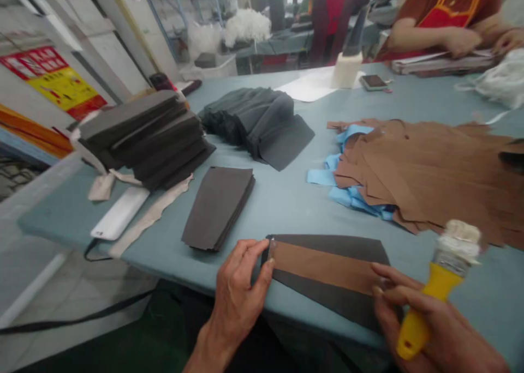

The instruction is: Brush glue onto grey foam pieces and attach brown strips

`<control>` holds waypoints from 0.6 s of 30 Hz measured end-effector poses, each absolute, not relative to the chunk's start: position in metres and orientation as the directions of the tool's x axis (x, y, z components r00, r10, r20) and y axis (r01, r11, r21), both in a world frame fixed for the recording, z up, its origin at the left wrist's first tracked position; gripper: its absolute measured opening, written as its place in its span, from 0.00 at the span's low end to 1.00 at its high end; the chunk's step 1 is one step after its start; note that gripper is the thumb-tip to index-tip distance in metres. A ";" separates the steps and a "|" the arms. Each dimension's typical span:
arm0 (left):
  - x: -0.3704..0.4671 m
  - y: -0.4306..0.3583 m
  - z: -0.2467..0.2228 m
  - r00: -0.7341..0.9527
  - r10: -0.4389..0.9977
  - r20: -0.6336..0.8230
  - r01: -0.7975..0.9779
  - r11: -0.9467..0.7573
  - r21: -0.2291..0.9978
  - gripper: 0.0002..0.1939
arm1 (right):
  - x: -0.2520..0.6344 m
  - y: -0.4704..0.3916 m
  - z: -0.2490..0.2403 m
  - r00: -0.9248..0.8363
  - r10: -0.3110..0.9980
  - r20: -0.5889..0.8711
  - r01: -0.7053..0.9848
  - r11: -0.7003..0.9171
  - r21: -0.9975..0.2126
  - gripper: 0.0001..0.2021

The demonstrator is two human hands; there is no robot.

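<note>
In front of me a tapered dark grey panel (327,244) lies flat near the table's edge, with a brown strip (323,266) along its length. The thumb and fingers of my left hand (241,286) pinch the strip's left end against the panel. My right hand (426,318) has its fingertips on the strip's right end. A brush (440,283) with a yellow handle and white-coated bristles is tucked in that same hand, bristles pointing up and away. A small stack of tapered grey panels (219,206) sits left of the work, apart from my hands.
Dark folded pieces (143,133) and a dark grey pile (257,119) stand behind. Brown pieces (434,171) over blue strips (321,176) spread at right. A white power bank or phone (120,214) lies left. Across the table, a person (442,29) handles a stack of sheets.
</note>
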State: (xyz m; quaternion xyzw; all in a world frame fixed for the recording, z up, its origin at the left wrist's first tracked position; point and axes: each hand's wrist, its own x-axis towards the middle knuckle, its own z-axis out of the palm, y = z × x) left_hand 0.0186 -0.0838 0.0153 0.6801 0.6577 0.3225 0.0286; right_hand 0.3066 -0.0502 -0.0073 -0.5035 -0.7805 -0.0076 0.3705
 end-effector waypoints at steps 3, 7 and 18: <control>0.018 -0.088 0.018 -0.092 0.910 0.404 0.858 -0.134 0.497 0.13 | 0.309 -0.047 -0.020 -0.227 0.758 0.612 0.748 0.538 -0.388 0.09; 0.017 -0.093 0.017 -0.106 0.911 0.398 0.831 -0.138 0.538 0.12 | 0.306 -0.049 -0.012 -0.227 0.748 0.624 0.736 0.551 -0.393 0.09; 0.014 -0.085 0.017 -0.155 0.846 0.511 0.823 -0.176 0.541 0.11 | 0.310 -0.020 0.027 -0.308 0.663 0.682 0.722 0.630 -0.286 0.04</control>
